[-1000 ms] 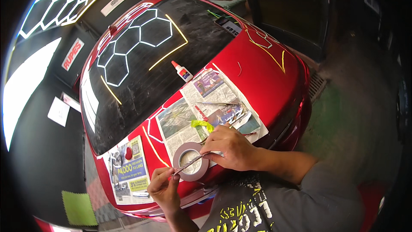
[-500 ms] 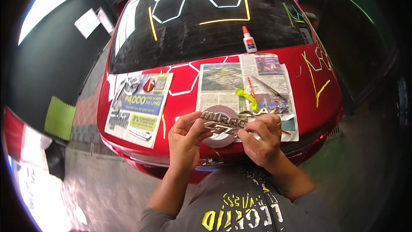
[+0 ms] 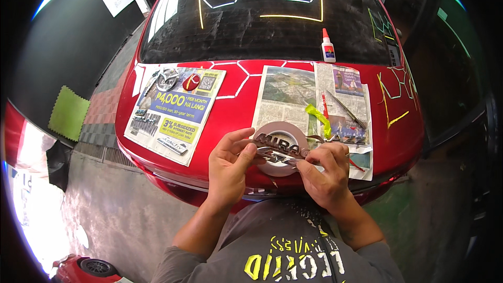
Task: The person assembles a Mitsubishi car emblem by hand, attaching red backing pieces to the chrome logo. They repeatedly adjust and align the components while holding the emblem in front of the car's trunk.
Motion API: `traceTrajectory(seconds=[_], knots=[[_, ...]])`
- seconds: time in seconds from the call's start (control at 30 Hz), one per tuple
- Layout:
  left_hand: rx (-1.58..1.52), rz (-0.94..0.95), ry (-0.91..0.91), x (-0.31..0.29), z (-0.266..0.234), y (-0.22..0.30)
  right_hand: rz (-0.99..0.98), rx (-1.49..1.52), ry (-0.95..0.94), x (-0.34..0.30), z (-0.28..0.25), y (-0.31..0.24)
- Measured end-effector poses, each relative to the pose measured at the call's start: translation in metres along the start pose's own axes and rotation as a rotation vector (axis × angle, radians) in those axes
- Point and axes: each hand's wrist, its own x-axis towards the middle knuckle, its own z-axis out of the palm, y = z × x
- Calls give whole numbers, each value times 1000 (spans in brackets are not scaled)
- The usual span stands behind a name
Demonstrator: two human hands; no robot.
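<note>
Both hands are up over the rear edge of the red car [image 3: 241, 110], at about six o'clock in my view, and I've got the chrome lettering emblem [image 3: 280, 147] stretched between them. My left hand [image 3: 228, 165] pinches its left end, thumb under and fingers [image 3: 237, 139] curled over the top; my right hand [image 3: 325, 170] nips the right end between thumb and forefinger, closed tight on the strip. Just under the emblem lies a roll of tape [image 3: 280, 149], flat on the newspaper sheet [image 3: 293, 91] spread over the paintwork. I judge this emblem light and thin, a rigid plastic strip with a slick plated face, so it could snap at the narrow links between letters if I bend it; best held by the ends and edges, off the shiny front. At one o'clock from my hands lie a yellow-green strip [image 3: 317, 118], a red-handled tool [image 3: 325, 106] and a dark slim tool [image 3: 346, 109]. Further up, at twelve, a small glue bottle [image 3: 327, 46] stands upright at the foot of the rear window [image 3: 262, 36]. Over at ten o'clock a printed flyer [image 3: 178, 112] carries a round chrome badge [image 3: 167, 79], a red badge [image 3: 191, 82] and more chrome lettering [image 3: 144, 123].
</note>
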Motion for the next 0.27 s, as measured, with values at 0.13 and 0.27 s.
traceTrajectory(seconds=[0.13, 0.27], knots=[[-2, -22, -37, 6, 2, 0, 10, -9, -16, 0, 0, 4], [-14, -28, -59, 11, 3, 1, 13, -7, -22, 0, 0, 7]])
